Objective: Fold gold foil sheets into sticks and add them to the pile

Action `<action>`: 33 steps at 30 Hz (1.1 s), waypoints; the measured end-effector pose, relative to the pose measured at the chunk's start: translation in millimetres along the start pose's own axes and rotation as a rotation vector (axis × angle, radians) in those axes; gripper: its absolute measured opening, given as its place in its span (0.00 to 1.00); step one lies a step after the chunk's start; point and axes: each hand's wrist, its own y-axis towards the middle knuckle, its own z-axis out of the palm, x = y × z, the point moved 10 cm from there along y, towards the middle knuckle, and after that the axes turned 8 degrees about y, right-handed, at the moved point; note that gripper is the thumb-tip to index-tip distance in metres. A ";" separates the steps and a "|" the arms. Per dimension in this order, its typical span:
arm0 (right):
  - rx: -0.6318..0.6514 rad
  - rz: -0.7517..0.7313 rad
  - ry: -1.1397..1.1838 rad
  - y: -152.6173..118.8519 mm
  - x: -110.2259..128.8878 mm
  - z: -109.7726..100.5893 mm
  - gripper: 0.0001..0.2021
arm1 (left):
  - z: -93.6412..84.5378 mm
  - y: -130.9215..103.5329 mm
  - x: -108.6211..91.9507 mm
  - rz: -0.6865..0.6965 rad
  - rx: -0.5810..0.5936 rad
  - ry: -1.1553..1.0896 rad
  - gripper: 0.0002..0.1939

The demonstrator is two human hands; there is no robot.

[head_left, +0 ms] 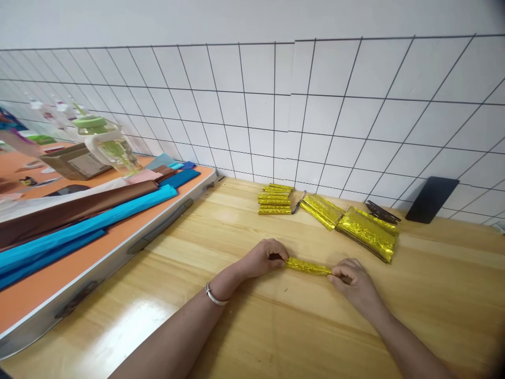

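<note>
My left hand (263, 258) pinches the left end of a gold foil roll (308, 267); my right hand (350, 280) pinches its right end, fingers closed on it both sides. Roll lies flat, approx. level, just above the wooden bench (244, 326), mid-bench and nearer the back edge than the front. Silver bangle (214, 297) on my left wrist.

Toward the bench's back edge, by the tiled wall (252, 105): a small stack of finished gold rolls (274, 200), w/ a thin dark tool (298, 202) just beside it on the right. Right of that, a pile of flat gold foil sheets (357, 223), well apart from my hands. Behind the pile, a dark comb-like item (382, 211); a black phone (431, 199) leans on the wall nr the back right corner.

Left of the bench, touching its left edge, an orange table (43, 287) carries blue and brown paper rolls (87, 221), a cardboard box (73, 160) and a clear bottle w/ green cap (106, 145).
</note>
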 end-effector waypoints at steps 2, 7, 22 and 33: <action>-0.015 0.016 0.046 0.2 1.1 -2.2 0.08 | 1.1 -1.8 2.3 -0.025 -0.004 0.004 0.06; -0.155 0.209 0.380 -6.1 -6.4 -16.6 0.11 | 1.5 -6.4 18.1 -0.254 -0.115 -0.290 0.25; -0.309 0.295 0.785 -22.5 23.7 -10.9 0.12 | 58.4 -15.1 -34.6 -0.475 -0.488 -0.889 0.23; -0.050 0.459 1.112 -27.0 0.1 21.8 0.09 | -34.1 -22.1 -56.4 -0.176 -0.679 -0.415 0.11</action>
